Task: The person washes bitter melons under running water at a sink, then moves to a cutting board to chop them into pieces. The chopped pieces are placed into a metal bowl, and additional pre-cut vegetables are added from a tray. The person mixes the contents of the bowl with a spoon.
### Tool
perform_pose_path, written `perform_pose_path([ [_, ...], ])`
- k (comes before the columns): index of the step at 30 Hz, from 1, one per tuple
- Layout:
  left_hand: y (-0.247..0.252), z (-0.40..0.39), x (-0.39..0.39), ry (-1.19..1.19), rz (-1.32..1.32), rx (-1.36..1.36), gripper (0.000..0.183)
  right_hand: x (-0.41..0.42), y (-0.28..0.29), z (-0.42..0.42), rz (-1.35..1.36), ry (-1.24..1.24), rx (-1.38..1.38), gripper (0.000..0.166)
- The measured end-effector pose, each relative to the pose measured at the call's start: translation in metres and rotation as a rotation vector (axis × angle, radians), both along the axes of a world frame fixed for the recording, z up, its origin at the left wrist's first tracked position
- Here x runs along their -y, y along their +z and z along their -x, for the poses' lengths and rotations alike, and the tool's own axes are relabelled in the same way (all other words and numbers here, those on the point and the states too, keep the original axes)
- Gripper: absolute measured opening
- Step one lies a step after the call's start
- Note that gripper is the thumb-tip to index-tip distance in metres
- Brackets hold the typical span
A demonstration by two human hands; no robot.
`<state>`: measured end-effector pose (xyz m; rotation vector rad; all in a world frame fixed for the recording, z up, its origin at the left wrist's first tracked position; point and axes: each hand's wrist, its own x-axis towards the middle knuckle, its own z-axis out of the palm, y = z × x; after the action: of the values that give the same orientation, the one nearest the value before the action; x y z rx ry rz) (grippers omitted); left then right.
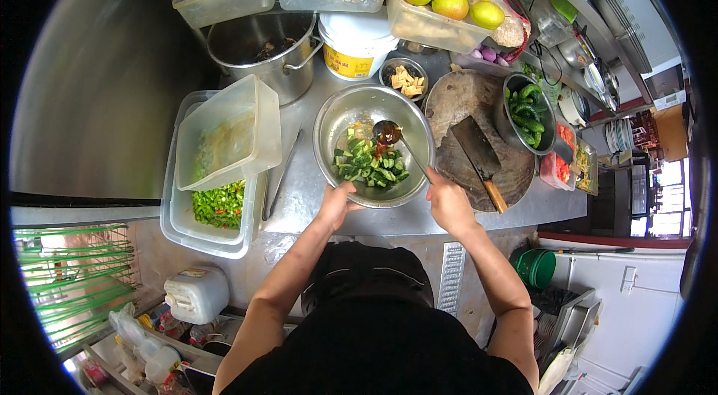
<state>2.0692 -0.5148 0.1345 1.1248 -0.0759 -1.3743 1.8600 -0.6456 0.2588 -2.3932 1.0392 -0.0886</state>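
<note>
A stainless steel mixing bowl [374, 204] stands before me on the metal counter. Chopped green cucumber [367, 162] lies in its lower half, with pale minced bits on the wall beside it. My left hand [338, 205] grips the near left rim, thumb over the edge. In my right hand [449, 201] is the long handle of a ladle [388, 134], which slants across the right rim into the bowl. Dark reddish-brown liquid sits in the ladle's cup. Some of that red-brown liquid shows on the cucumber just below the cup.
Right of the bowl, a cleaver [475, 145] lies on a round wooden chopping block [449, 95], with a pan of whole cucumbers [526, 115] at its edge. Tongs [283, 173] and a tub of chopped green peppers [219, 205] are left. Behind stand a steel pot [297, 78] and a white bucket [359, 30].
</note>
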Motion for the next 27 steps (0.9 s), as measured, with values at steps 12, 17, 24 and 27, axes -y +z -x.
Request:
perform_pose_path([
  [12, -0.016, 0.005, -0.035, 0.036, -0.005, 0.072, 0.047, -0.052, -0.049, 0.019, 0.067, 0.011, -0.275, 0.055],
  [17, -0.034, -0.004, -0.048, -0.035, -0.046, 0.069, 0.043, -0.072, -0.052, 0.009, -0.208, -0.045, 0.057, 0.051],
  [24, -0.067, -0.045, -0.062, -0.196, -0.017, -0.030, 0.025, -0.077, -0.061, -0.050, -0.004, -0.201, -0.004, 0.054],
  [27, -0.075, -0.056, -0.065, -0.251, -0.062, -0.106, 0.025, -0.074, -0.058, -0.061, -0.046, -0.225, -0.123, 0.044],
])
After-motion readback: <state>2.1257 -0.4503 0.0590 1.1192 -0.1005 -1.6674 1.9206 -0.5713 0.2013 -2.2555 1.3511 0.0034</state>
